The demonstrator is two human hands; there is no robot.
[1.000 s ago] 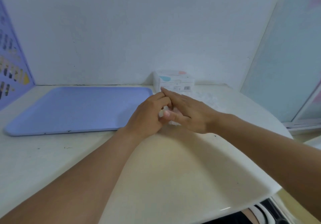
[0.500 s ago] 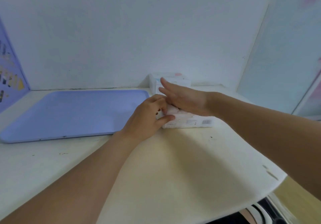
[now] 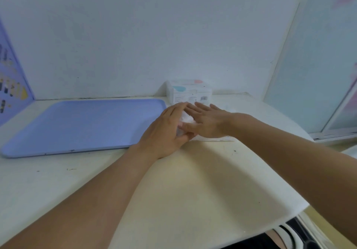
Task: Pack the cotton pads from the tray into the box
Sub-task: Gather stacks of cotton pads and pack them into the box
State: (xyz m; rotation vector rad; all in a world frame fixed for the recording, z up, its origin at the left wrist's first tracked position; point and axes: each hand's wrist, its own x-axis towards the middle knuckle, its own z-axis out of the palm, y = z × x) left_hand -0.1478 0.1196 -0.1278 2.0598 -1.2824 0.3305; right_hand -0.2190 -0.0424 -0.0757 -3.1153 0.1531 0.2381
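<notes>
A lilac tray (image 3: 83, 123) lies at the left with nothing visible on it. Right of it, a low white box (image 3: 214, 138) is mostly hidden under my hands; only its near edge shows. My left hand (image 3: 166, 132) wraps round the box's left end, thumb on the near side. My right hand (image 3: 206, 121) lies flat on top with straight fingers. Something white (image 3: 186, 118) shows between the hands; whether it is cotton pads or a box flap I cannot tell.
A second white box (image 3: 190, 94) with a barcode stands against the back wall just behind my hands. A printed lilac panel (image 3: 11, 88) stands at the far left, a glass pane (image 3: 313, 74) at the right. The table's curved front edge (image 3: 280, 223) is near my body.
My right hand has slid down flat over the low box and now covers its front face. The fingers of my left hand have stretched out along the box's left end.
</notes>
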